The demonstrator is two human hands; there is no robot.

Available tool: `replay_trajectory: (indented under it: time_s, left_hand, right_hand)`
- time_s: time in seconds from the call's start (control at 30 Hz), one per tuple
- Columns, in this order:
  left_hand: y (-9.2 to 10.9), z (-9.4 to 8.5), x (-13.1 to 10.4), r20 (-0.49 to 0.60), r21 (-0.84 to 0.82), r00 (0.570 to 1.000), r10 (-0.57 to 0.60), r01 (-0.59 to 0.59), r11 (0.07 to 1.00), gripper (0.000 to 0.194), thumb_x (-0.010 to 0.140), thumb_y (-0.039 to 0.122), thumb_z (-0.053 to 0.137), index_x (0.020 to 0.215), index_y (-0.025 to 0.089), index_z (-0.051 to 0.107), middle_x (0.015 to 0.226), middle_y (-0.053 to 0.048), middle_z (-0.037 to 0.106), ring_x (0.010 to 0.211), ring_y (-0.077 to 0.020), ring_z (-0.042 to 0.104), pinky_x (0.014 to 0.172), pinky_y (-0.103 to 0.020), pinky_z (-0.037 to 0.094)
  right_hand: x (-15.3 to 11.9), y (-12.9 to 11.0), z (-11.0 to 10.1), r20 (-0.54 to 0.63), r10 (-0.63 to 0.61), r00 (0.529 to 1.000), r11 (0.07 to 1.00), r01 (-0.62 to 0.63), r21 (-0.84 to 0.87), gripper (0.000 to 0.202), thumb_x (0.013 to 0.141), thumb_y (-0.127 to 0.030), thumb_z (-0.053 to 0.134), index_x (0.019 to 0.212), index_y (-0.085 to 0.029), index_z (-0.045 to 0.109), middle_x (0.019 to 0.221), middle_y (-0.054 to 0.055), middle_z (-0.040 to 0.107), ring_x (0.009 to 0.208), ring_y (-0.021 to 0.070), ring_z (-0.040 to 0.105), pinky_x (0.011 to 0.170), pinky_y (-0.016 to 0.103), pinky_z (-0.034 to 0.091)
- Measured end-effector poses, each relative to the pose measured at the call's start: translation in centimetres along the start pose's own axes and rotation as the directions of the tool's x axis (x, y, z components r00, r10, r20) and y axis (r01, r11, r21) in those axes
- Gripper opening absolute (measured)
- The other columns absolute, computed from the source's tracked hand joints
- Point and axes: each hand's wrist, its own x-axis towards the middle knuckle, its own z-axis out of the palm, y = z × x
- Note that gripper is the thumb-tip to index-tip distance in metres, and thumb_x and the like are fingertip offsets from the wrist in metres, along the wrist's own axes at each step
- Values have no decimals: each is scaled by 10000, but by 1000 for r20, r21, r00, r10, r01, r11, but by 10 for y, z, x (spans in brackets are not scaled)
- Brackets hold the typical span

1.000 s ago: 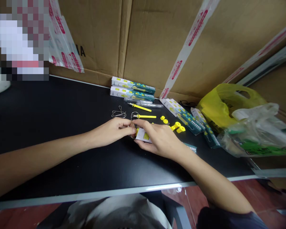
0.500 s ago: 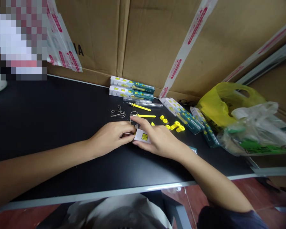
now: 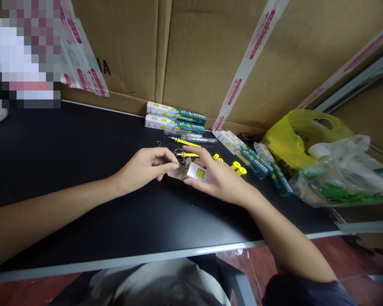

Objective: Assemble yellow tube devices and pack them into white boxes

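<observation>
My right hand [image 3: 223,178] grips a small white box [image 3: 198,172] with a yellow square mark, from above and below. The box's end flaps stand open, facing left. My left hand [image 3: 147,168] is closed in a pinch right at that open end; a thin thing shows at its fingertips, too small to name. Just behind the box lie a yellow rod [image 3: 191,155] with a metal ring and another yellow rod with a dark tip [image 3: 185,142]. Several yellow plastic pieces [image 3: 235,165] lie behind my right hand, which partly hides them.
Two printed boxes [image 3: 175,124] lie against the cardboard wall [image 3: 204,55], with clear plastic tubes [image 3: 201,139] in front. More printed boxes [image 3: 247,153] lie at the right, beside a yellow plastic bag [image 3: 284,136] and a clear bag [image 3: 347,170]. The black table [image 3: 121,229] has a pale front edge.
The box's end flaps now show spread open. My left hand has turned and risen slightly, its fingertips pinched at the opening, and it now covers most of the bent wire pieces behind it.
</observation>
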Motion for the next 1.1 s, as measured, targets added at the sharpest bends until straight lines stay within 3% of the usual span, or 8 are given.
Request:
replay_trajectory:
  time_s: [0.1, 0.27, 0.47, 0.73, 0.97, 1.1]
  left_hand:
    - [-1, 1, -1, -13, 55, 993, 119, -118, 991, 185, 822, 330, 667, 828, 148, 700, 895, -42, 633, 623, -88, 544, 543, -215, 445]
    - [1, 2, -3, -74, 187, 962, 262, -244, 952, 173, 845, 323, 654, 863, 184, 754, 780, -10, 559, 703, -120, 529, 608, -230, 421]
    - [3, 0, -4, -51, 227, 960, 276, -258, 939, 230, 916, 321, 566, 894, 181, 747, 855, -31, 619, 805, -145, 578, 707, -255, 438]
    - [-1, 1, -4, 44, 335, 966, 254, -254, 907, 207, 890, 288, 578, 898, 216, 772, 869, -22, 536, 799, -144, 555, 709, -267, 438]
    - [3, 9, -10, 147, 397, 954, 263, -300, 867, 217, 877, 213, 566, 744, 209, 738, 877, -18, 499, 821, -146, 530, 749, -275, 444]
    - [3, 9, -10, 118, 399, 962, 246, -273, 875, 233, 888, 219, 550, 738, 197, 727, 864, -16, 490, 822, -146, 531, 737, -272, 430]
  right_hand:
    - [0, 0, 0, -2, -5, 1000, 1000, 5, 18, 662, 909, -428, 579, 1453, -226, 260, 1024, 73, 679, 871, 233, 679, 786, 366, 519]
    - [-1, 0, 1, 6, -9, 1000, 1000, 9, 29, 671, 903, -436, 586, 1454, -230, 264, 1050, 74, 672, 915, 237, 677, 818, 369, 516]
    - [-1, -1, 2, 5, -11, 1000, 1000, 10, 26, 672, 899, -446, 593, 1451, -237, 271, 1051, 71, 673, 916, 241, 682, 814, 370, 520]
    - [1, -2, 3, 8, -16, 1000, 999, 16, 33, 661, 895, -434, 606, 1440, -239, 288, 1104, 74, 669, 882, 220, 679, 797, 345, 516]
    - [-1, -10, 8, 49, -62, 997, 998, 60, 31, 632, 909, -429, 589, 1433, -246, 288, 1109, 63, 669, 717, 173, 659, 642, 264, 474]
    - [-1, -8, 7, 72, -45, 996, 998, 42, 47, 721, 872, -447, 638, 1452, -240, 263, 1115, 75, 668, 785, 199, 676, 699, 291, 491]
